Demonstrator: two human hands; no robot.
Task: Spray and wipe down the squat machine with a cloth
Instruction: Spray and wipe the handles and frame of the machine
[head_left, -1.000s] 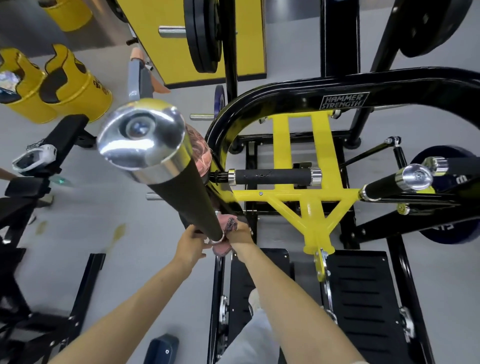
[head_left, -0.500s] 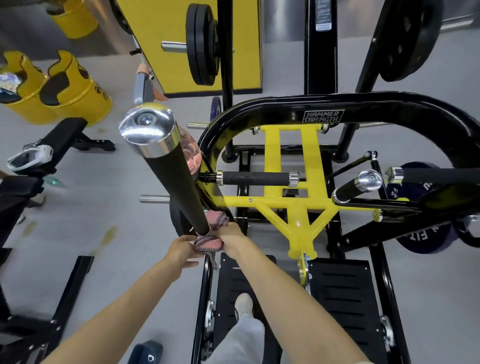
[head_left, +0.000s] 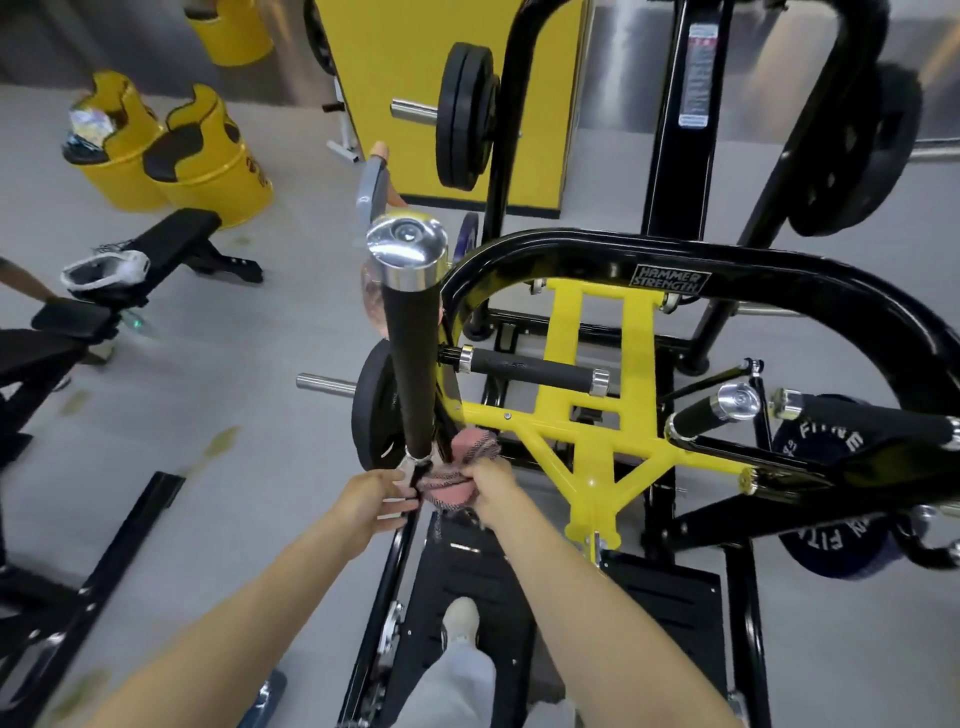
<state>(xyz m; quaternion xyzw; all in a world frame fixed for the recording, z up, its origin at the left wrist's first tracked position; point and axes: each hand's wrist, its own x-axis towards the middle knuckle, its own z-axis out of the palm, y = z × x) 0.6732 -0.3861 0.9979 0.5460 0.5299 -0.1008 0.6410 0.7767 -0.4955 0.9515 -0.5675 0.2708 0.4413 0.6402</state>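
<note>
Over gym floor, right hand clutches cloth at the handle base, fingers curled; left hand fingers straight alongside

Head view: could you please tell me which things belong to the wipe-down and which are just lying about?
In the job: pink cloth, gripped by the right hand; left hand beside it; upright black handle; squat machine.
Lying about: yellow bins; black bench; weight plate on the far rack.

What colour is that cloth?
The cloth is pink with darker checked lines, shown in the head view.
</note>
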